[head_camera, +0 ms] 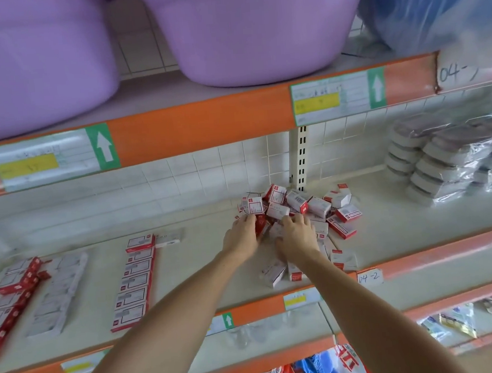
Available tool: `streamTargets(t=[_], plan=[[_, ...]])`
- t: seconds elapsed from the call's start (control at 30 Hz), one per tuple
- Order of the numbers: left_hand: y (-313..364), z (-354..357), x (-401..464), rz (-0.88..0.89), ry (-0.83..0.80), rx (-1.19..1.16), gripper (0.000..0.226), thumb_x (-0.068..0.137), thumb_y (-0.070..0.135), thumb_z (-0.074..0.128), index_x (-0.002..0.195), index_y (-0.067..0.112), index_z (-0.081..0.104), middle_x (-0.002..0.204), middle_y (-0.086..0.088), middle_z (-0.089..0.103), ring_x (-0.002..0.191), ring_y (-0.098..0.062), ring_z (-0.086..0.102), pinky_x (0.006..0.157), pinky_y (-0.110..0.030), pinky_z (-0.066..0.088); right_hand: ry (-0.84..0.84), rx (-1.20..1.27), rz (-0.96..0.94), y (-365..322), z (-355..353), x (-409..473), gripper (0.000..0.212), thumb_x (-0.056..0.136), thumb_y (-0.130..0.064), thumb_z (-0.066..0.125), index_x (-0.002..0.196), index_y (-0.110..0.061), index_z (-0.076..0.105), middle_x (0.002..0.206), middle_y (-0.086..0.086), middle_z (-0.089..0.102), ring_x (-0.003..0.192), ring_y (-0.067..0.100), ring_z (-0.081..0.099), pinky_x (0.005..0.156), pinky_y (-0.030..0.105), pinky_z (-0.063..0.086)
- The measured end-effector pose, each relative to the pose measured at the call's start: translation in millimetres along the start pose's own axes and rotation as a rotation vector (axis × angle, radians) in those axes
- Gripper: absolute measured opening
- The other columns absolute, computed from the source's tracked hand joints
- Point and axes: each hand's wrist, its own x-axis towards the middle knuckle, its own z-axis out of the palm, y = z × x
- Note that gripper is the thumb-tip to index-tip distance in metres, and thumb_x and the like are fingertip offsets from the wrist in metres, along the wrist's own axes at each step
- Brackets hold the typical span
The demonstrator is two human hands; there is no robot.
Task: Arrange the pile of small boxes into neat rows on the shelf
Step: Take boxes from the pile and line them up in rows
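Bare left hand (240, 236) | right hand (297, 235) | grips curled onto cardboard boxes (299, 208), jumbled

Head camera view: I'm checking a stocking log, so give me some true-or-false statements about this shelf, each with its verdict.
1. Both hands, the left hand and the right hand, are at the loose pile of small red-and-white cardboard boxes. True.
2. That pile lies on the top shelf among the tubs. False: it lies on the pale middle shelf, below the purple plastic tubs.
3. Neat rows of small red-and-white boxes already lie left of the pile. True.
4. The stacks of clear-wrapped round containers stand left of the pile. False: they stand to its right.
5. The shelf's front edge strips are blue. False: the shelf edge strip is orange.
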Motion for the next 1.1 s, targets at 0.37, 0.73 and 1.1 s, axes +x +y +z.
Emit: streamTargets(t=[0.37,0.73,1.1], plan=[[-51,-17,-29,-0.133,-0.019,-0.186,0.032,0.092,0.031,0.059,0.117,0.011,0.056,0.118,-0.012,0.061,0.108,-0.031,0.058,0.088,-0.040,0.048,-0.043,0.017,-0.169,-34,14,2,0.045,0.087,-0.017,0.055,0.131,-0.015,0.051,0.135,0.014,0.044,0.125,0.035,0.038,0.107,0.043,0.031],[-120,-25,-82,-0.357,0.007,-0.343,0.037,0.100,0.019,0.050,0.134,0.007,0.047,0.132,-0.016,0.054,0.118,-0.033,0.056,0.096,-0.038,0.046,-0.146,0.360,-0.192,-103,44,-26,0.043,0.084,-0.023,0.064,0.122,-0.008,0.052,0.130,0.014,0.036,0.106,0.035,0.054,0.087,0.037,0.050],[-134,-22,-80,-0.418,-0.036,-0.427,0.075,0.082,0.043,0.074,0.146,0.023,0.039,0.135,-0.008,0.043,0.123,-0.028,0.051,0.100,-0.036,0.045,-0.049,0.366,-0.051,-118,70,-33,0.045,0.091,-0.030,0.060,0.126,-0.005,0.049,0.127,0.017,0.039,0.120,0.035,0.038,0.102,0.039,0.036]])
